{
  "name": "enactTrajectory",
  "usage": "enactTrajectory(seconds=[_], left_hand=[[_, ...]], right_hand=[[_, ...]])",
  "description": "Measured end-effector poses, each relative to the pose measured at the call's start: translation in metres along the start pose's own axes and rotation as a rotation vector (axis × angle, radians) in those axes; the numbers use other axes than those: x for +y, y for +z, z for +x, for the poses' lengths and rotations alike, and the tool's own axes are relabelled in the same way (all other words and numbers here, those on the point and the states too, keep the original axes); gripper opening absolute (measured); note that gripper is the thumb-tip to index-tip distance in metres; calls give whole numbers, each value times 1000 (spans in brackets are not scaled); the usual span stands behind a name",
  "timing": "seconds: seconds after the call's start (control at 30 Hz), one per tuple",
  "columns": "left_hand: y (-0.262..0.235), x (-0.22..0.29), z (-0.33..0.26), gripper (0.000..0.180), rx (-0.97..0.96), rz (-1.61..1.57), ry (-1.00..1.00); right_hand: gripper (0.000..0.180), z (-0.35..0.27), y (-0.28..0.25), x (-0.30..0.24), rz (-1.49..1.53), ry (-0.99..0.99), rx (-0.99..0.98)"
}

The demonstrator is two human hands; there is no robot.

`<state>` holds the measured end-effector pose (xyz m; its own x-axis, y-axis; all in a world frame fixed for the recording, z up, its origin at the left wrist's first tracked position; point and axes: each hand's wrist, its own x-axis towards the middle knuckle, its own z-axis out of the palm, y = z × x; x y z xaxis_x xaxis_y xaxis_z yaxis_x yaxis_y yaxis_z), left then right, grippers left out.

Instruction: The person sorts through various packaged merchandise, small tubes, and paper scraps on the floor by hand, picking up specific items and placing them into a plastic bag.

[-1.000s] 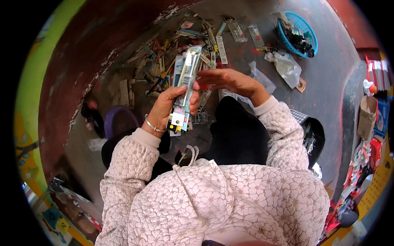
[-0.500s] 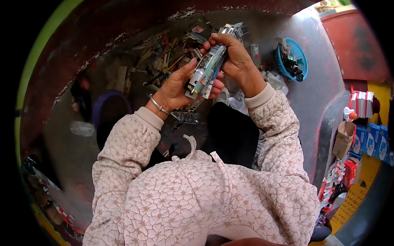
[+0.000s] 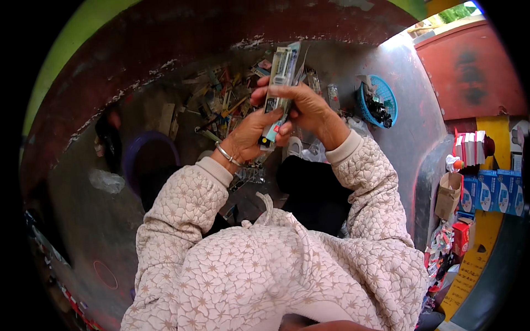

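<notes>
The left hand (image 3: 248, 137) is wrapped around the lower end of a bundle of slim clear packets (image 3: 283, 69), thumb on top. The right hand (image 3: 310, 109) pinches the same packets higher up, its thumb across them; their upper end sticks out beyond both hands. Beyond the left hand, a loose pile (image 3: 221, 102) covers the floor; right of the right hand stands a blue basket (image 3: 385, 90).

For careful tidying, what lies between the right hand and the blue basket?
In the head view, a clear flat packet and crumpled plastic lie between the right hand and the blue basket.
</notes>
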<state>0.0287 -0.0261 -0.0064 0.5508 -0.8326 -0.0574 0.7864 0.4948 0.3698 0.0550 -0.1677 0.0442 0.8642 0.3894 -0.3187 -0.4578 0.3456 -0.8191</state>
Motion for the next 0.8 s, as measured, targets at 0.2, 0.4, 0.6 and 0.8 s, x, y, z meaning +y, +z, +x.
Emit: enactTrajectory(seconds=[0.2,0.4,0.6,0.8], left_hand=[[0,5,5,43,190,48,-20],[-68,-11,-25,44,753,191,-253],[-97,-21,-21,34,828,243,-326],[-100,-37,7,32,793,308,-393]], right_hand=[[14,32,-39,17,168,63,52],[14,71,-184,116,538,28,304],[18,54,-289,239,146,214,908],[35,-2,-314,272,-409,363,1072]])
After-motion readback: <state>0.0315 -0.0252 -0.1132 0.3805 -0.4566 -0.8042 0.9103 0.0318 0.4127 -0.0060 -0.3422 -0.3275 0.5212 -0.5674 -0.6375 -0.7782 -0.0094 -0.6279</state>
